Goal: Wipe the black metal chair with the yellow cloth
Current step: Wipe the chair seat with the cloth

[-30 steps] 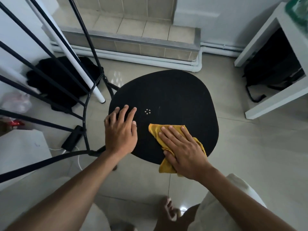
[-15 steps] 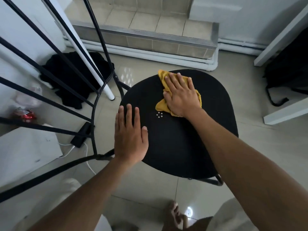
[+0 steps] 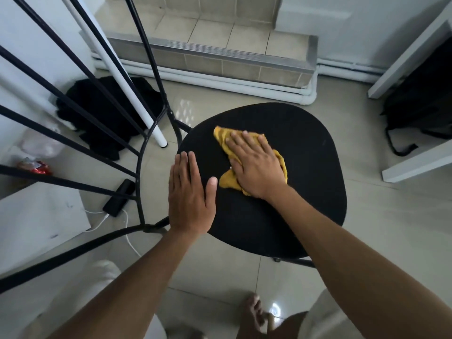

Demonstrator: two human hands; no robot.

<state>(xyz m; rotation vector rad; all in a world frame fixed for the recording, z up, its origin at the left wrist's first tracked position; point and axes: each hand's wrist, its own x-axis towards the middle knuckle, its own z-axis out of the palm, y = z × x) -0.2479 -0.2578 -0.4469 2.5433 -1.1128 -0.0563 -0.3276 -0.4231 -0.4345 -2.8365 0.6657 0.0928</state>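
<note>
At the far left a white board point(image 3: 39, 216) is lying on the floor point(image 3: 391, 228); behind it a red wrapper point(image 3: 36, 167) is showing print too small to read, next to a clear bag point(image 3: 41, 145); the back bars point(image 3: 73, 104) of the chair point(image 3: 305, 192) are crossing in front of both. Past the bars a black heap point(image 3: 105, 113) of fabric is lying on the tiles; a black charger point(image 3: 119, 195) is sitting near the frame, with a white cable point(image 3: 128, 238) trailing from it; a white pole point(image 3: 117, 69) is standing just left of the seat.

The left hand point(image 3: 188, 194) is lying flat on the seat's left edge, fingers straight and pressed together, thumb held out, gripping nothing. Just right of it the cloth point(image 3: 228, 183), yellow and crumpled, is lying on the far left part of the seat; the right hand point(image 3: 254, 165) is pressing it down with a flat palm and straight, slightly spread fingers; cloth corners are sticking out beyond the fingertips and beside the wrist; the left thumb is lying just beside the cloth's near corner.

Behind the chair a tiled step point(image 3: 220, 59) is running along the wall, with white pipes point(image 3: 220, 81) at its foot; a bare foot point(image 3: 254, 311) is showing at the bottom edge. At the far right a black backpack point(image 3: 420, 106) is sitting inside a white shelf point(image 3: 415, 165), its strap hanging down to the floor.
</note>
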